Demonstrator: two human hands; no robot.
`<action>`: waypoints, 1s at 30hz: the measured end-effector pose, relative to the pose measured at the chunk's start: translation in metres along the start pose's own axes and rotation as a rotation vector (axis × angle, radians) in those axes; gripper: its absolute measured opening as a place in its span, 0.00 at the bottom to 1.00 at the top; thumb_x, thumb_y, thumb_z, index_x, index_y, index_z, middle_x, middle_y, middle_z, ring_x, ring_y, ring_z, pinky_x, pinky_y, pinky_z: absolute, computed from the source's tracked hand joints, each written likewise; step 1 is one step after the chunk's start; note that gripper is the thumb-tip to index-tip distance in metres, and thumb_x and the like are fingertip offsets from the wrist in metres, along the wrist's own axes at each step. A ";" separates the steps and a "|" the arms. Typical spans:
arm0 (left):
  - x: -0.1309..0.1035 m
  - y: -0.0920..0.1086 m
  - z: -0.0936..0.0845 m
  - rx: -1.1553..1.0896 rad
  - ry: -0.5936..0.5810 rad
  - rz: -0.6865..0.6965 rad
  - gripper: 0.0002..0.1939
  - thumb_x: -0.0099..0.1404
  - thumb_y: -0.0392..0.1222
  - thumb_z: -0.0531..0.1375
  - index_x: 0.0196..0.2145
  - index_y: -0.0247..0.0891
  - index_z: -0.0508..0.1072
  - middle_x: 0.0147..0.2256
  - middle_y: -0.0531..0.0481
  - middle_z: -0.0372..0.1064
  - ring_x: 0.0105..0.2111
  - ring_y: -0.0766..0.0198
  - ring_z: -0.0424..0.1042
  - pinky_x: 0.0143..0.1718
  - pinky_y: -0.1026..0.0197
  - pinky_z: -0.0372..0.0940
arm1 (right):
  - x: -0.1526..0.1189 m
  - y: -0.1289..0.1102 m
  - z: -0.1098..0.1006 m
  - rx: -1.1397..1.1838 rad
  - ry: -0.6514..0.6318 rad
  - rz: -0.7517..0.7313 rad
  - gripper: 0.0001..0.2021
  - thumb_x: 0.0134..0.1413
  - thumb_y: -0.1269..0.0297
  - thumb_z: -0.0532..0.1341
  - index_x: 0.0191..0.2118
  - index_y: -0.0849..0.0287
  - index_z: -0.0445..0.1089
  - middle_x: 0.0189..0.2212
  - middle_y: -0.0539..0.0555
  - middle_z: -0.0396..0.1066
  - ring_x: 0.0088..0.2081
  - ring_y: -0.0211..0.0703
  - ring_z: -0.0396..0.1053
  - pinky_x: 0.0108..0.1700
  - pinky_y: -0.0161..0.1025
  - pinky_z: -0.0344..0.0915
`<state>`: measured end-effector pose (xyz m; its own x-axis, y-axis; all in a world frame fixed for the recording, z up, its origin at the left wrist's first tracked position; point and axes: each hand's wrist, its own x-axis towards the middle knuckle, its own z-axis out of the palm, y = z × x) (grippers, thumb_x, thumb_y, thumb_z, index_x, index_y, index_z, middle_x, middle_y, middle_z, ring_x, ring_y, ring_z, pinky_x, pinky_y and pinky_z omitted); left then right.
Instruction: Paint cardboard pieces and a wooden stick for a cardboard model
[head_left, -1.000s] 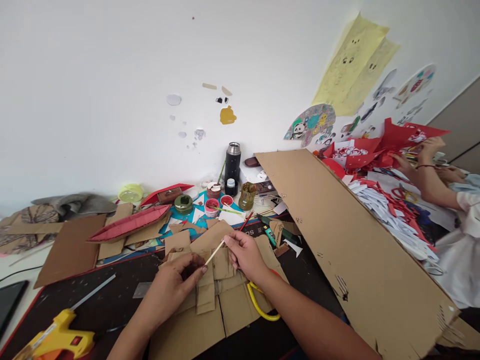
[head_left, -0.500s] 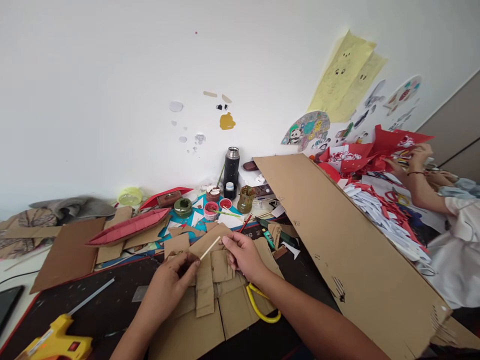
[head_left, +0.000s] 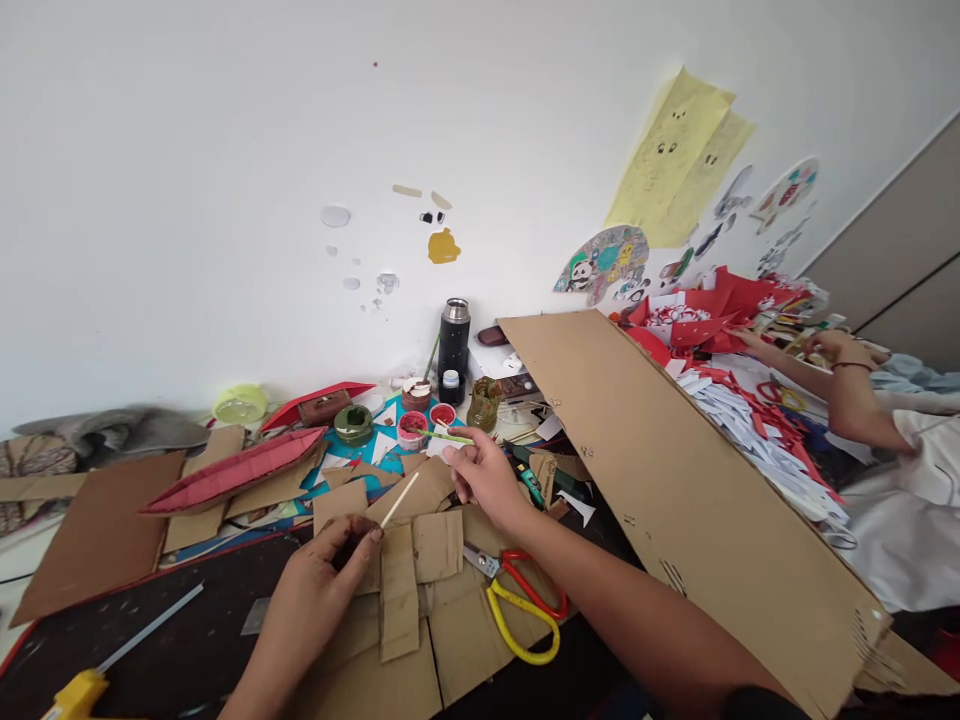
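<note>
Between the thumb and fingers of my left hand (head_left: 326, 570) is a thin pale stick (head_left: 400, 500), pointing up to the right. My right hand (head_left: 484, 480) is at the end of a green-handled brush (head_left: 442, 436), its thumb and fingers closed around that end. The brush's other end rests in a small tub of red paint (head_left: 412, 428). Below my hands lie layered cardboard pieces (head_left: 437, 545). Scissors (head_left: 525, 600) with one yellow and one red handle loop rest on the cardboard, under my right forearm.
A long cardboard panel (head_left: 697, 490) slants along the right. Behind the paint tubs stands a black flask (head_left: 454, 345). A yellow glue gun (head_left: 79, 695) lies at the lower left. Another person's hand (head_left: 844, 350) is among red and white paper at the right.
My right hand has left the pale stick, moved up and closed on the green brush. The scissors show more fully. The view has shifted, and the other person's hands have moved.
</note>
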<state>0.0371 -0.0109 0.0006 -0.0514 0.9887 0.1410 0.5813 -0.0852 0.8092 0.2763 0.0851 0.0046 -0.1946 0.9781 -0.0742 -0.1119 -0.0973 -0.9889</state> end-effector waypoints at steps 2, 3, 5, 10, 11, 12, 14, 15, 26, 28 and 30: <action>0.000 -0.002 0.000 0.007 0.003 -0.004 0.25 0.68 0.69 0.59 0.31 0.47 0.80 0.29 0.51 0.81 0.31 0.54 0.80 0.36 0.59 0.74 | 0.011 0.001 0.003 -0.032 -0.015 -0.032 0.31 0.57 0.43 0.73 0.59 0.57 0.72 0.23 0.40 0.70 0.16 0.35 0.63 0.19 0.32 0.55; 0.000 -0.002 0.000 0.011 -0.001 -0.007 0.25 0.68 0.69 0.59 0.31 0.47 0.80 0.29 0.52 0.81 0.30 0.55 0.80 0.36 0.59 0.74 | 0.016 0.002 0.005 -0.050 -0.023 -0.047 0.29 0.58 0.44 0.72 0.59 0.56 0.73 0.25 0.41 0.71 0.17 0.35 0.64 0.19 0.33 0.57; 0.001 -0.002 -0.001 0.024 -0.015 -0.011 0.24 0.68 0.68 0.60 0.31 0.47 0.80 0.29 0.52 0.80 0.30 0.55 0.79 0.37 0.59 0.74 | 0.026 0.006 0.010 -0.096 -0.033 -0.080 0.25 0.61 0.46 0.71 0.57 0.56 0.76 0.28 0.44 0.73 0.17 0.35 0.66 0.20 0.34 0.61; 0.001 -0.003 -0.002 0.039 -0.021 -0.001 0.24 0.69 0.69 0.60 0.31 0.47 0.79 0.28 0.52 0.79 0.28 0.56 0.77 0.37 0.59 0.75 | 0.043 0.001 0.014 -0.265 -0.043 -0.190 0.16 0.69 0.46 0.66 0.46 0.54 0.80 0.30 0.49 0.76 0.20 0.38 0.69 0.25 0.36 0.65; 0.001 -0.004 -0.002 0.039 -0.019 0.000 0.24 0.69 0.69 0.60 0.31 0.47 0.79 0.28 0.53 0.79 0.28 0.56 0.76 0.37 0.59 0.75 | 0.045 -0.004 0.013 -0.306 -0.044 -0.224 0.16 0.71 0.46 0.64 0.44 0.54 0.80 0.29 0.49 0.76 0.21 0.38 0.70 0.26 0.36 0.65; 0.000 -0.004 -0.001 0.038 -0.018 0.003 0.24 0.69 0.69 0.60 0.31 0.47 0.79 0.28 0.52 0.78 0.28 0.56 0.76 0.37 0.59 0.75 | 0.046 -0.009 0.012 -0.350 -0.045 -0.262 0.16 0.73 0.47 0.63 0.43 0.54 0.80 0.29 0.49 0.76 0.21 0.39 0.71 0.27 0.36 0.64; 0.000 -0.005 0.000 0.037 -0.023 0.009 0.24 0.69 0.69 0.60 0.31 0.47 0.79 0.28 0.52 0.79 0.28 0.56 0.77 0.37 0.59 0.74 | 0.048 -0.020 0.008 -0.408 -0.044 -0.319 0.16 0.76 0.49 0.60 0.41 0.54 0.78 0.29 0.49 0.77 0.22 0.39 0.72 0.29 0.36 0.64; 0.000 -0.006 0.000 0.037 -0.027 0.013 0.24 0.69 0.69 0.60 0.31 0.47 0.79 0.29 0.52 0.79 0.29 0.55 0.78 0.37 0.59 0.74 | 0.048 -0.024 0.006 -0.421 -0.040 -0.328 0.16 0.76 0.50 0.60 0.40 0.54 0.77 0.28 0.49 0.76 0.22 0.38 0.72 0.29 0.36 0.64; 0.001 -0.005 0.001 0.046 -0.011 0.003 0.22 0.67 0.67 0.60 0.30 0.48 0.80 0.30 0.51 0.80 0.30 0.54 0.79 0.37 0.58 0.74 | 0.049 -0.034 0.008 -0.540 -0.079 -0.306 0.18 0.80 0.53 0.59 0.36 0.55 0.72 0.25 0.46 0.75 0.21 0.38 0.71 0.33 0.35 0.64; 0.002 -0.004 0.001 0.049 -0.021 0.006 0.22 0.67 0.67 0.60 0.30 0.48 0.80 0.29 0.51 0.80 0.30 0.54 0.79 0.37 0.58 0.74 | 0.051 -0.037 0.010 -0.628 -0.108 -0.320 0.18 0.81 0.55 0.59 0.35 0.55 0.72 0.23 0.46 0.75 0.22 0.39 0.72 0.35 0.35 0.64; 0.002 -0.004 0.001 0.046 -0.018 0.003 0.22 0.67 0.67 0.60 0.30 0.48 0.80 0.29 0.51 0.80 0.30 0.53 0.80 0.37 0.58 0.74 | 0.053 -0.041 0.012 -0.710 -0.119 -0.322 0.18 0.82 0.55 0.59 0.36 0.55 0.73 0.24 0.47 0.76 0.24 0.40 0.73 0.35 0.35 0.62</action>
<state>0.0356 -0.0087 -0.0032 -0.0354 0.9905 0.1330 0.6181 -0.0829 0.7817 0.2585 0.1391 0.0424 -0.3658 0.9080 0.2044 0.4606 0.3674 -0.8080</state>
